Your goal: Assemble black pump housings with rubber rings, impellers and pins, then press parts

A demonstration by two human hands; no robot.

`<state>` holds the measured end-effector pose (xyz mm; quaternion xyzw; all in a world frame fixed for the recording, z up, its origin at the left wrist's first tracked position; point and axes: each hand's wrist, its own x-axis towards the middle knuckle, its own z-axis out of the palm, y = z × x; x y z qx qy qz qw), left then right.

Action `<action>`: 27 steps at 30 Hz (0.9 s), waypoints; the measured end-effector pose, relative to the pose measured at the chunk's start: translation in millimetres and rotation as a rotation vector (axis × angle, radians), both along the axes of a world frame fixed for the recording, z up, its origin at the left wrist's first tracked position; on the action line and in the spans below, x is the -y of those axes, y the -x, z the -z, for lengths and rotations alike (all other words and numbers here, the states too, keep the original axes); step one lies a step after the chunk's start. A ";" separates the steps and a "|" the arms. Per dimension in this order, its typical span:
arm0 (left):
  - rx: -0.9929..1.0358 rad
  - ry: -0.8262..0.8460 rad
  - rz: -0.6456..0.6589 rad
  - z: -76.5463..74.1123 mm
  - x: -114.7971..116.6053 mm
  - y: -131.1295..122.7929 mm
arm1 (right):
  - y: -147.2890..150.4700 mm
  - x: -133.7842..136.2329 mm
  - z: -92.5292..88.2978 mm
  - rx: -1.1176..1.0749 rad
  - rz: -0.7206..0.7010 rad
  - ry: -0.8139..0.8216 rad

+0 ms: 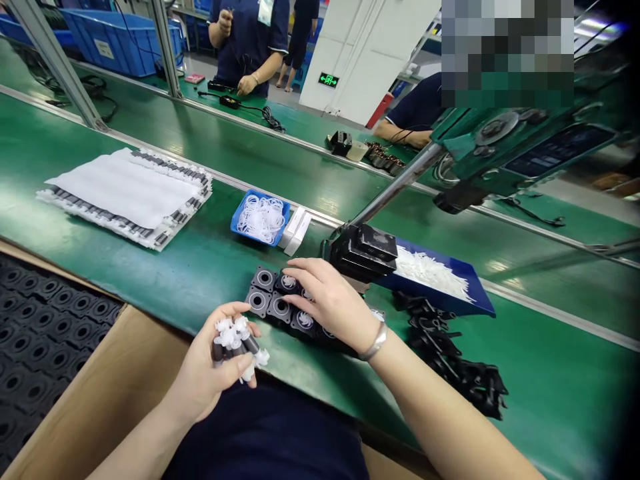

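My left hand (215,360), at the bench's front edge, is closed around several small rotors (235,337) with white impeller ends and dark grey cylinders. My right hand (335,303) reaches over rows of square black housings (259,302) on the green bench. Its thumb and a finger lie at opposite sides of one black housing (289,283) with a white impeller in it. Housings at the left end show open round bores; others nearby, such as this housing (304,321), contain white impellers. My right palm hides part of the rows.
A blue tray of white rings (261,219) and a stack of rotors under a white sheet (125,190) stand left. At right are a green press (500,147), a blue bin of white parts (435,273) and black parts (450,353). Co-workers sit opposite.
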<state>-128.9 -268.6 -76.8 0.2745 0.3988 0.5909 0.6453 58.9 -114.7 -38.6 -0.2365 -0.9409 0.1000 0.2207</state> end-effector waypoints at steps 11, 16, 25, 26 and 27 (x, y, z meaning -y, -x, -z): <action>-0.128 -0.075 -0.031 9.5 -1.1 -0.2 | 18.1 80.5 15.1 -0.364 -0.043 0.880; -0.122 -0.086 -0.030 8.0 -1.9 2.6 | 9.0 72.6 9.1 -0.431 0.037 0.937; -0.141 -0.007 -0.090 3.7 -0.7 -1.4 | -9.5 34.8 2.1 -0.148 0.117 0.183; -0.143 0.008 -0.103 3.3 -0.6 -1.9 | -8.9 32.9 4.3 -0.119 0.086 0.144; -0.153 0.020 -0.112 3.0 -0.6 -1.9 | -8.0 31.5 5.4 -0.086 0.053 0.120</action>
